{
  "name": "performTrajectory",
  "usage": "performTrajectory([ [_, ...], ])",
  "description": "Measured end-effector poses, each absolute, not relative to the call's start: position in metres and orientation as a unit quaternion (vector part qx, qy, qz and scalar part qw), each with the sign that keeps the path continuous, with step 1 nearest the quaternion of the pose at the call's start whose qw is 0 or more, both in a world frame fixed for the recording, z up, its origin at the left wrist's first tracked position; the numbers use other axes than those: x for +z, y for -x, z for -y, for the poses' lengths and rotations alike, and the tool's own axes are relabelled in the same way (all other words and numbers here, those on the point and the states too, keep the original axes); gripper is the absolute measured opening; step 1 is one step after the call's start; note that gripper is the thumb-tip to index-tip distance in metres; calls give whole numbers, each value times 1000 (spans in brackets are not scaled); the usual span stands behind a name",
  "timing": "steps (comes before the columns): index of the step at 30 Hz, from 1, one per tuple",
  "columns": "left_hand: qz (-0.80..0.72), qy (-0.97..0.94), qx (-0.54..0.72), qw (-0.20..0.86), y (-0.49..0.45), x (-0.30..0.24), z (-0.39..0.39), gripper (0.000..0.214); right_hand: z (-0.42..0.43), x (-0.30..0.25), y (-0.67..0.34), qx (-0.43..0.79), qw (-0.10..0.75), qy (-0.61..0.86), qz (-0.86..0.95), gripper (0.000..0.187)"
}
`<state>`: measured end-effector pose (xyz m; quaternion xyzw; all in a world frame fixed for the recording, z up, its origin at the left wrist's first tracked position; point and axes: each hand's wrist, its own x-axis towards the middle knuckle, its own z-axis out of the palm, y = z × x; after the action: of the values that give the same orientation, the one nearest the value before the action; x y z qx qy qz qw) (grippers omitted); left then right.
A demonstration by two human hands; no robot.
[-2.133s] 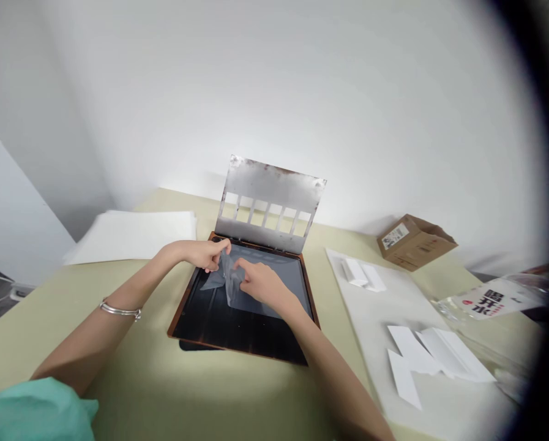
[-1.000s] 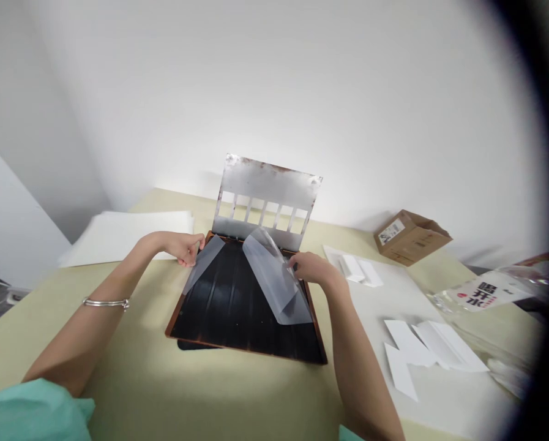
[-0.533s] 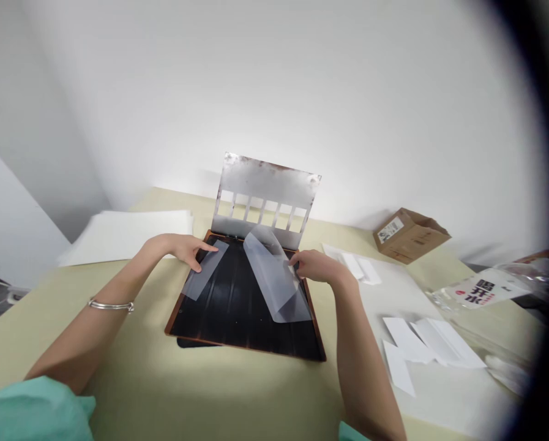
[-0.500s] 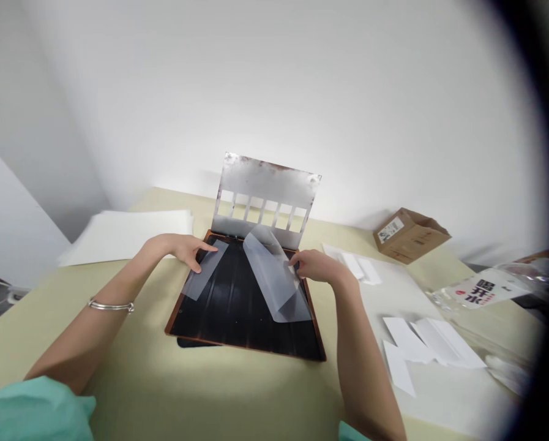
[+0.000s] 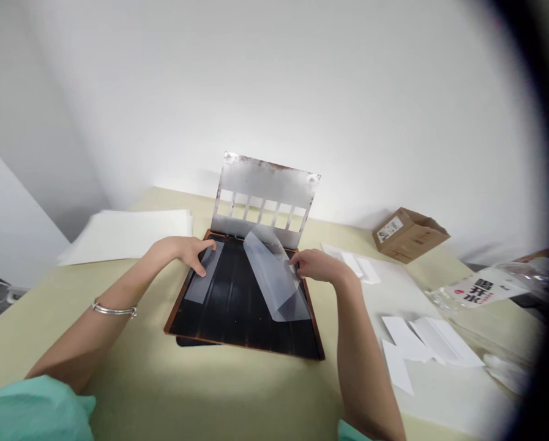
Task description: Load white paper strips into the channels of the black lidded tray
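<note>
A black board with an orange-brown edge (image 5: pixel 246 331) lies on the table, and a metal plate with a row of cut-out slots (image 5: pixel 265 177) stands upright along its far side. My left hand (image 5: pixel 189 252), thumb and index finger spread, touches a narrow clear plastic strip (image 5: pixel 205 278) lying flat at the board's left. Curled at the board's right edge, my right hand (image 5: pixel 313 264) has its fingers on the edge of overlapping clear plastic sheets (image 5: pixel 272 275). These sheets lie aslant, their upper end against the foot of the plate. My right fingertips are partly hidden.
White sheets (image 5: pixel 127 236) are stacked at the left. On the right, a white board (image 5: pixel 375 300) bears several white paper pieces (image 5: pixel 407 340). Beyond stand an open cardboard box (image 5: pixel 409 236) and a printed plastic bag (image 5: pixel 480 288). The wall rises behind the table.
The narrow strip has turned slightly and shifted inward from the board's left edge, moved by my left hand. My right hand and its sheets stay nearly where they were.
</note>
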<state>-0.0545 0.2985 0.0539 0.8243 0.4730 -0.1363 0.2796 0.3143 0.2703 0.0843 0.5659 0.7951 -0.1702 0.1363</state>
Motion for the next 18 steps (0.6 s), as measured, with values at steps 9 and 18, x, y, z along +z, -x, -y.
performTrajectory([
  [9, -490, -815, -125, 283, 59, 53, -301, 42, -271, 83, -314, -182, 135, -564, -794, 29],
  [18, -510, -788, -136, 318, 59, 55, -300, 41, -270, 85, -314, -194, 126, -572, -787, 30],
])
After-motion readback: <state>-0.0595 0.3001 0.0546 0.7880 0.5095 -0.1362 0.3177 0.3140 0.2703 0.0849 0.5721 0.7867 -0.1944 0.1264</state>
